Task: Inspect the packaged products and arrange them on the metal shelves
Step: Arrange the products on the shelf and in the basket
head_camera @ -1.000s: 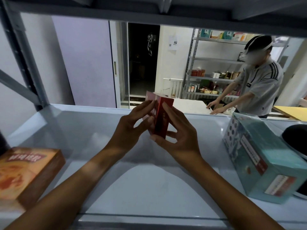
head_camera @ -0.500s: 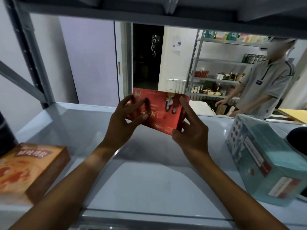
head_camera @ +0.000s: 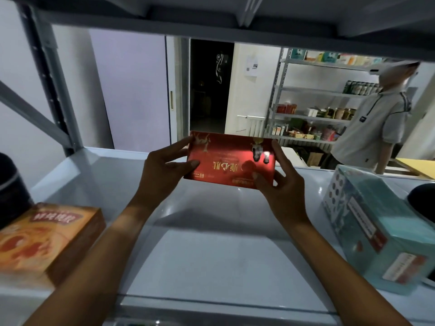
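Single head view, worn at head height, wide-angle with bent edges. Looks forward and slightly down into a metal shelf [head_camera: 211,250] bay, the upper shelf's underside across the top. Close: forearms enter from the bottom edge. Sees through the open back to a room with another shelving unit [head_camera: 313,114].

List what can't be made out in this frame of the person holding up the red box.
- Red box: print upside down and too small to read in the head view; its back faces away; left hand and right hand cover the ends.
- Black object at left: cut off by the edge.
- Dark object behind the teal box: cut off by the right edge.
- Orange box: label blurred.
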